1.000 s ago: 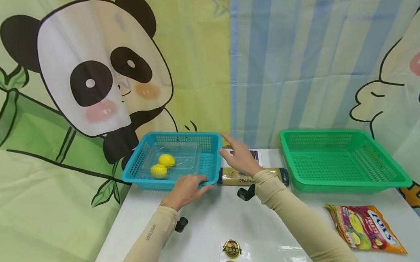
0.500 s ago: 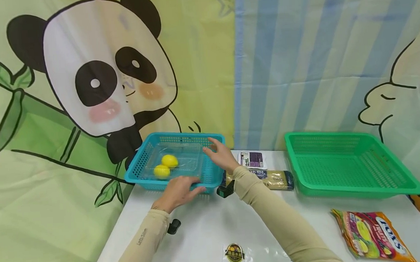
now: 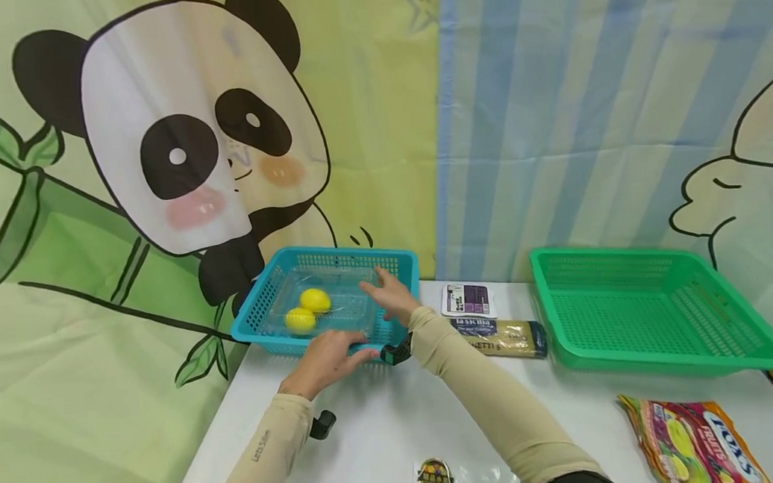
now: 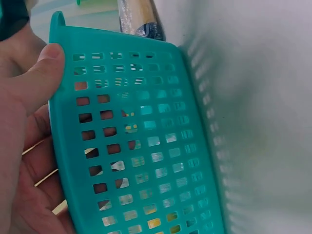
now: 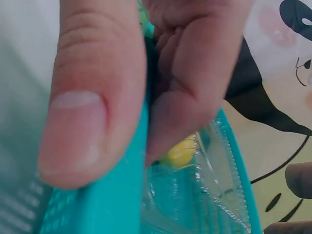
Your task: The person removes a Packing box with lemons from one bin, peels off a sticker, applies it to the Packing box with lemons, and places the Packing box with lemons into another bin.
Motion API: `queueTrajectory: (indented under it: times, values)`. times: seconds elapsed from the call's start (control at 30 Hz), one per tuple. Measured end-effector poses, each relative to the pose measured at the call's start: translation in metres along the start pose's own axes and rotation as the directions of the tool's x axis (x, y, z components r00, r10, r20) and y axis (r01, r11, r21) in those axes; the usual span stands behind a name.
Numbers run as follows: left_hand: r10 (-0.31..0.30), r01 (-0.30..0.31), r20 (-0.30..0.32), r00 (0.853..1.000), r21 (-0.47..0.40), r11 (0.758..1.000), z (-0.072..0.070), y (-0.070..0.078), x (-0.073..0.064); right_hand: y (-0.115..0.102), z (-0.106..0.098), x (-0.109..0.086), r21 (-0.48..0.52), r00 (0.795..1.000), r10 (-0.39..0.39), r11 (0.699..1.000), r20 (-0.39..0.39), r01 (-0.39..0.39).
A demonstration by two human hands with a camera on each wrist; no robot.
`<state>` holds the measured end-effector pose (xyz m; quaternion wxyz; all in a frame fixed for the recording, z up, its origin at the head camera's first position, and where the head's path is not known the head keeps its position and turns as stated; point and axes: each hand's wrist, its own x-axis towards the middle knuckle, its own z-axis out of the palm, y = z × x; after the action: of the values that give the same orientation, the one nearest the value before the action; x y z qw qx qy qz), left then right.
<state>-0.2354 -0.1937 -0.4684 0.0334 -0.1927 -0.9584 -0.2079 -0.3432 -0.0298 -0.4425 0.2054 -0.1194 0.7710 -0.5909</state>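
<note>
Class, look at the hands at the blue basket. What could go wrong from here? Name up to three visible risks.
The left hand grips the near rim of the blue basket; if that side lifts, the two yellow lemons might roll.

The right hand is over the right end of the clear plastic box, so it might snag the box's edge.

The black device at the right wrist appears close to the basket and might bump it.

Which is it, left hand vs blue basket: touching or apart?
Touching. The left wrist view shows the left hand gripping the blue basket: thumb against the outside near its rim, fingers behind the perforated wall.
</note>
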Motion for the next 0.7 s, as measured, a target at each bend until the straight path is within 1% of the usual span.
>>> queueTrajectory:
  times: [0.13,0.2,0.37,0.5,0.57,0.7]
  values:
    - [-0.014,0.015,0.044,0.999,-0.022,1.000,-0.001,0.001,0.000,0.005,0.005,0.003,0.003,0.999,0.024,1.000,0.029,-0.024]
    - [-0.021,0.022,0.053,0.998,-0.029,0.999,-0.001,0.001,0.000,0.008,0.007,0.004,0.015,0.999,0.029,0.999,0.039,-0.029]
    - [-0.018,0.020,0.037,0.999,-0.058,0.998,-0.002,0.000,0.000,0.013,0.010,0.009,0.061,0.998,0.028,0.998,0.053,-0.031]
    - [-0.010,0.012,0.029,1.000,-0.064,0.998,-0.001,0.000,0.000,0.016,0.012,0.011,0.096,0.998,0.032,0.995,0.063,-0.037]
    - [-0.008,0.009,0.024,1.000,-0.057,0.998,-0.001,0.000,0.000,0.018,0.013,0.011,0.105,0.997,0.032,0.994,0.069,-0.040]
    - [-0.008,0.009,0.022,1.000,-0.048,0.999,-0.001,0.000,0.000,0.020,0.015,0.013,0.092,0.998,0.030,0.995,0.063,-0.036]
